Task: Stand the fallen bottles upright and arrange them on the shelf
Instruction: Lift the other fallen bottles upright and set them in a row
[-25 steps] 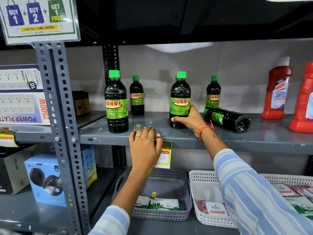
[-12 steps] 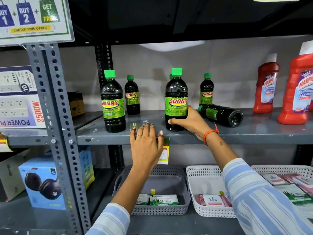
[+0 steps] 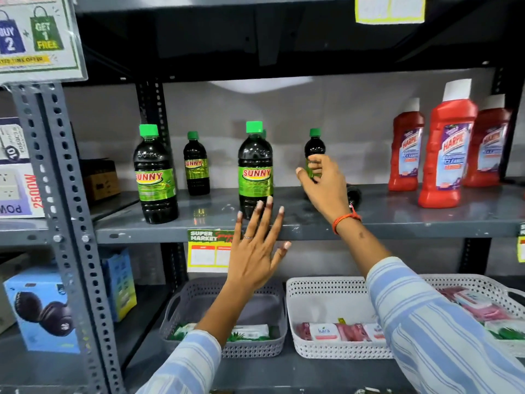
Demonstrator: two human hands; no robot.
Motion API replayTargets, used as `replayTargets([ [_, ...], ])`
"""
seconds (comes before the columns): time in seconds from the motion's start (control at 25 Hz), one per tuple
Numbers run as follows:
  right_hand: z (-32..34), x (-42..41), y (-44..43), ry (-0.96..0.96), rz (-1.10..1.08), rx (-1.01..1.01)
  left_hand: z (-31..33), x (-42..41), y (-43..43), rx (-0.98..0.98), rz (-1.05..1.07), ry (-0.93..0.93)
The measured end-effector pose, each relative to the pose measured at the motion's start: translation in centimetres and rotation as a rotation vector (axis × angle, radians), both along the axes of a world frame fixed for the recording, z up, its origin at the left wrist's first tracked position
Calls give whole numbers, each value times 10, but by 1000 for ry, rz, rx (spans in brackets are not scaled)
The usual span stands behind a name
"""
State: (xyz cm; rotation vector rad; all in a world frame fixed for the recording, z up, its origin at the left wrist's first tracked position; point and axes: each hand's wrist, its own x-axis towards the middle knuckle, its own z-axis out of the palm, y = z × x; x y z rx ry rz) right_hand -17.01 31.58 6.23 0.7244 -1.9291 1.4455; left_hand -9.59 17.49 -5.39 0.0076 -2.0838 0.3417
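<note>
Right hand: While the large bottle was still gripped at its base half a second ago, the right hand (image 3: 321, 180) is now seen further to the right of centre, its fingers curled loosely around the label of the small rear bottle (image 3: 314, 149); whether the bottle is really clasped cannot be told.

Left hand: The left hand (image 3: 257, 251) has been lifted off the shelf edge and is spread wide, nothing being held, just in front of the large middle bottle (image 3: 255, 169).

What this means: The large middle bottle is judged to be placed and released, so attention is passed to the next bottles.

Fallen bottle: Only its dark round end (image 3: 353, 194) is visible, right of the right wrist; it lies on its side on the shelf (image 3: 397, 220), the rest being hidden by the hand.

Upright bottles: Four dark bottles with green caps and green "SUNNY" labels are standing in the middle of the frame, the left front bottle (image 3: 154, 177) and the left rear bottle (image 3: 196, 164) among them, well apart.

Remaining work: The fallen bottle is not yet raised.
</note>
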Motion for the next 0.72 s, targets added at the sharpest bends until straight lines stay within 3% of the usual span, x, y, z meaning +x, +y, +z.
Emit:
replayTargets([
  [0.08, 5, -10, 15, 69, -161, 198, 1, -9, 19, -5, -38, -4],
  [0.2, 9, -33, 35, 17, -357, 544, 8, -21, 43, 35, -97, 54],
  [0.36, 11, -55, 46, -190, -310, 767, 27, -28, 55, 109, -94, 47],
  [0.56, 18, -62, 54, -324, -261, 736, 35, -30, 62, 169, -34, 26],
  [0.72, 3, -62, 46, -246, -292, 602, 34, -32, 60, 189, -42, 27],
])
